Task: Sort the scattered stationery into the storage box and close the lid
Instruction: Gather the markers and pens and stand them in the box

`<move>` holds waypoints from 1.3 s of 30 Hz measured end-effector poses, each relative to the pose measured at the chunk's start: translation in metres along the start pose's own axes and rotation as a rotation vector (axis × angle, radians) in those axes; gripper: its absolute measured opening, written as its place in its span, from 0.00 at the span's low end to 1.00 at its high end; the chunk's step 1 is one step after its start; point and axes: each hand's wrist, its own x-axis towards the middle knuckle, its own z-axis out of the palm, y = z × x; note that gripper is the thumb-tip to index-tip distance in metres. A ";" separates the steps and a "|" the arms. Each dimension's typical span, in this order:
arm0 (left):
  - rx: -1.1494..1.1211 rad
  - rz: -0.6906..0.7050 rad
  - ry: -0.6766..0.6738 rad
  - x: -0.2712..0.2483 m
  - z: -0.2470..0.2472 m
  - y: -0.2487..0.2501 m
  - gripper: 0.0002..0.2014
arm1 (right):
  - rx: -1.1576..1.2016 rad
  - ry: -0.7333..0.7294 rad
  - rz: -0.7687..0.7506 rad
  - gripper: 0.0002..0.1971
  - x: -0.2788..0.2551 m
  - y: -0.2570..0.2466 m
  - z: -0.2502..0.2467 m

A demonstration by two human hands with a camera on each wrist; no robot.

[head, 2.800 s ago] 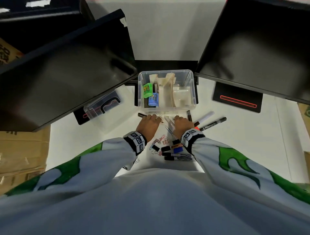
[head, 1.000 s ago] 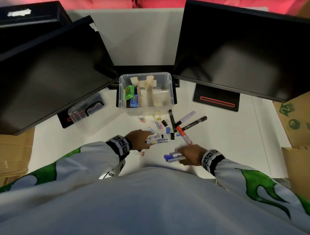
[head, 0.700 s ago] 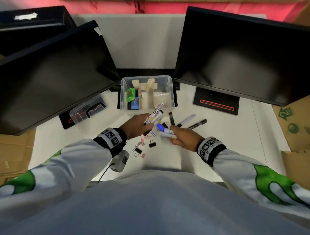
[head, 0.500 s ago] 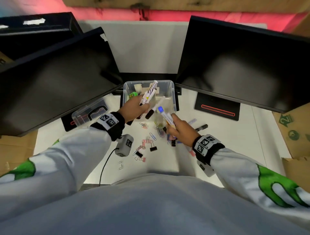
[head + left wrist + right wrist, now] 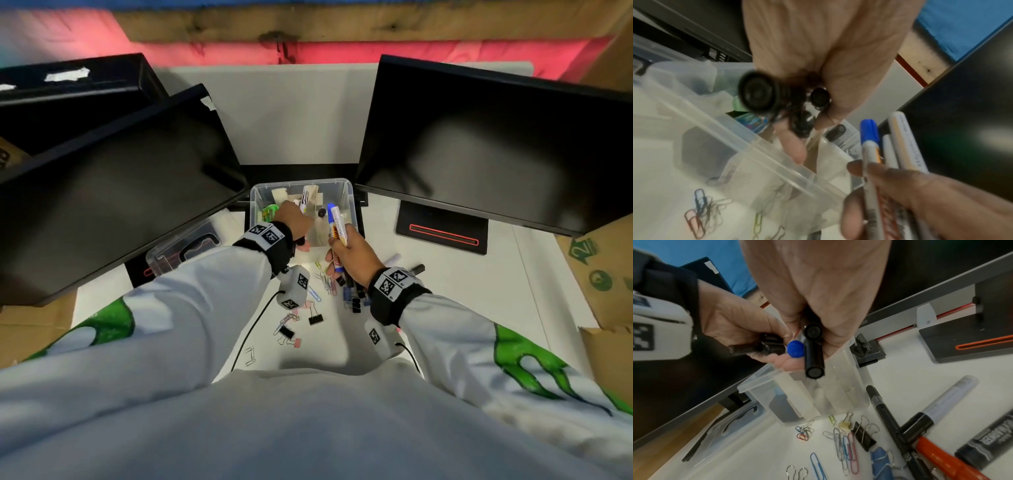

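Observation:
The clear storage box [image 5: 348, 200] stands open between two monitors, with a green item [image 5: 270, 211] and card pieces inside. My left hand [image 5: 294, 221] grips a bundle of markers [image 5: 304, 200] above the box's left half; their black ends [image 5: 758, 92] face the left wrist camera. My right hand [image 5: 354, 251] hovers at the box's near right rim and grips several markers, one blue-capped [image 5: 334, 219]. Seen from the right wrist, black and blue marker ends [image 5: 795, 348] stick out of that fist. More markers [image 5: 949, 400], paper clips [image 5: 844, 447] and binder clips [image 5: 863, 438] lie loose in front of the box.
The box's clear lid [image 5: 185, 246] lies left of the box under the left monitor [image 5: 120, 192]. The right monitor [image 5: 479, 144] overhangs the box's right side, its base [image 5: 442, 233] on the white table. Cardboard boxes [image 5: 599, 267] stand at the right edge.
Both hands picked markers up off the table and carried them forward and up to the box. The left hand now reaches over the box opening; the right has reached its rim.

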 end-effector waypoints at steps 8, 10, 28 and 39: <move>0.443 0.233 0.141 0.013 0.012 0.006 0.24 | 0.104 0.074 0.054 0.13 0.001 -0.010 -0.014; 0.535 0.331 0.191 0.012 0.014 0.002 0.21 | 0.108 0.072 0.074 0.14 0.001 -0.010 -0.016; 0.370 0.217 0.343 0.019 -0.044 -0.054 0.29 | -0.969 0.038 0.073 0.18 0.073 -0.113 0.031; 0.360 0.251 0.247 0.035 -0.049 -0.066 0.38 | -0.957 -0.007 0.160 0.19 0.109 -0.090 0.014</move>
